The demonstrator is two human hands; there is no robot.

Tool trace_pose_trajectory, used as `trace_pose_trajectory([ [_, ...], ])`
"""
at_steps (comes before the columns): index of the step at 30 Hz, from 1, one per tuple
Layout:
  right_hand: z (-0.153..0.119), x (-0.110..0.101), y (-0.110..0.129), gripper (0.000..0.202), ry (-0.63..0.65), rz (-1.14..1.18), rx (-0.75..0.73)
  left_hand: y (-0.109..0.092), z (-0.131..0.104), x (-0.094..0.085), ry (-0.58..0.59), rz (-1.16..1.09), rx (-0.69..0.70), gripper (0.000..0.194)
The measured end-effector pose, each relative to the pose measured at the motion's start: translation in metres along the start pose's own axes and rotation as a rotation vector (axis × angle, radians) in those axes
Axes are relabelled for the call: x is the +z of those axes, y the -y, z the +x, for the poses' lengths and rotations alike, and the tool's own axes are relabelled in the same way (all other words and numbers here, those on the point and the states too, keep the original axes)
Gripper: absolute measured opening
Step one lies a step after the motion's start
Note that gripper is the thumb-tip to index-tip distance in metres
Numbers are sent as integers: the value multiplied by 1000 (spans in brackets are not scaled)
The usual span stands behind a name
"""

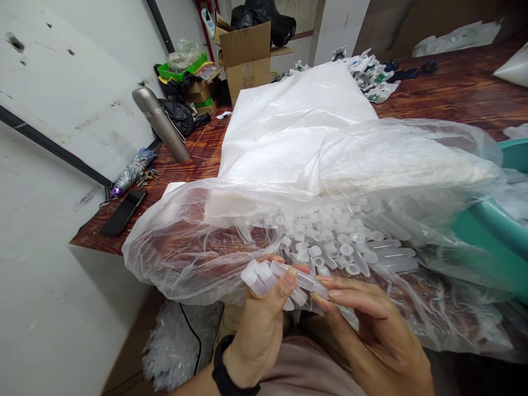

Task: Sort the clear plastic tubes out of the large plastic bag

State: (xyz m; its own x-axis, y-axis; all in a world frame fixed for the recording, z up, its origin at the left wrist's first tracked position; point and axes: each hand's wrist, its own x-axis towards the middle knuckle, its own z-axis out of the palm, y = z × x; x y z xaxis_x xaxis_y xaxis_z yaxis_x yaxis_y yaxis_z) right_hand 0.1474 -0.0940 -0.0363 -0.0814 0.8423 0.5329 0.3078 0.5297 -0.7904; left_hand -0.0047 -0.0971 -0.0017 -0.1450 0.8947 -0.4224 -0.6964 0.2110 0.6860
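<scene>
Tubes [304,281] partly hidden in left hand [263,324]

Long, cloudy, see-through plastic tube [304,280], held slanting at five o'clock from the middle, one end toward four o'clock, bunched plastic tubes [256,278] beside it toward nine o'clock

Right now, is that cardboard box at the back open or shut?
Open: the cardboard box has its side flaps spread outward.
</scene>
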Motion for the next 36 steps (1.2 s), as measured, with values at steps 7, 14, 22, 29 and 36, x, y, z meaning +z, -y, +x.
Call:
trace_pose_trajectory([
  [7,-9,-18,2,37,40,-77,-135,-5,-1,3,-22,-33,-50,49],
  [14,-7,-16,4,39,13,-53,-38,-3,-2,5,-37,5,-16,52],
  [22,-7,-12,15,20,41,1,268,-5,-6,-6,171,355,186,29],
  [29,-6,-11,13,37,37,-32,88,1,-3,-9,139,240,191,28],
  [36,-6,-9,19,18,22,39,277,6,-5,-8,120,167,128,30],
])
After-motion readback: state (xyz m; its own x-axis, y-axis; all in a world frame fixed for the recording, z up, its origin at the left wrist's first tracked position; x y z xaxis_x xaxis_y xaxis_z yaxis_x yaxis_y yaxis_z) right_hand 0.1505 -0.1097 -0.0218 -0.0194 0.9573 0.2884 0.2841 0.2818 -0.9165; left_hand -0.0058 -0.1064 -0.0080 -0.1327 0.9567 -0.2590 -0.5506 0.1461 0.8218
